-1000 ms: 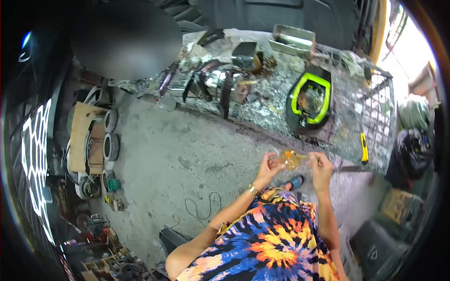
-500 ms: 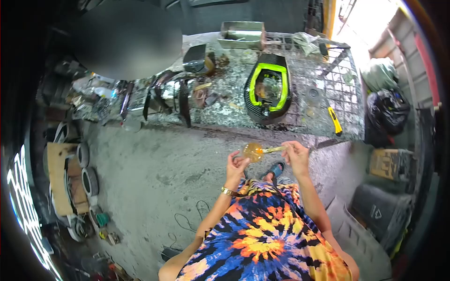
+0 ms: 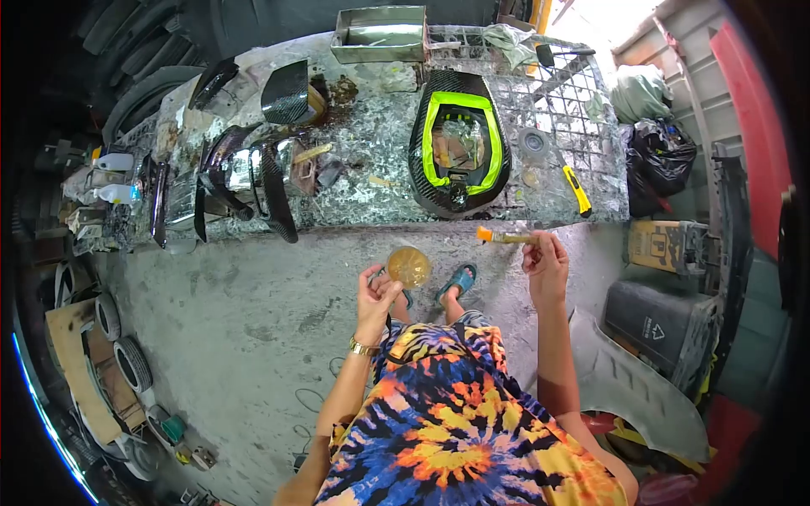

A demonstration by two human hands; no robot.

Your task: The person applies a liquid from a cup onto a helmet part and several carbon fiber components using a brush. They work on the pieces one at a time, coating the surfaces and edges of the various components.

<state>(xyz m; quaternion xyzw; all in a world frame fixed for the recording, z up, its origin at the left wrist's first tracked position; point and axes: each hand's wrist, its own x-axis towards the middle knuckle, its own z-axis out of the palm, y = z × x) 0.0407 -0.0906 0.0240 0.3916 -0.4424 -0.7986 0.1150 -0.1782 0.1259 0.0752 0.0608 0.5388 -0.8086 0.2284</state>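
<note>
Left hand [image 3: 374, 297] pinches round cup [image 3: 408, 267], see-through, amber, held out before workbench [image 3: 367, 118]. Brush [image 3: 510, 238], over cup earlier, now well apart rightward: orange tip, handle pinched in right hand [image 3: 547, 263].

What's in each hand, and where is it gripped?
Left hand: round translucent amber cup, held at its near-left edge. Right hand: slim orange-tipped brush, held by the handle, away from the tip.

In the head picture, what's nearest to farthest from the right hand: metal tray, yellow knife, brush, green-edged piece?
1. Brush, in right hand.
2. Yellow knife, on the table.
3. Green-edged piece, left of knife.
4. Metal tray, far edge.
</note>
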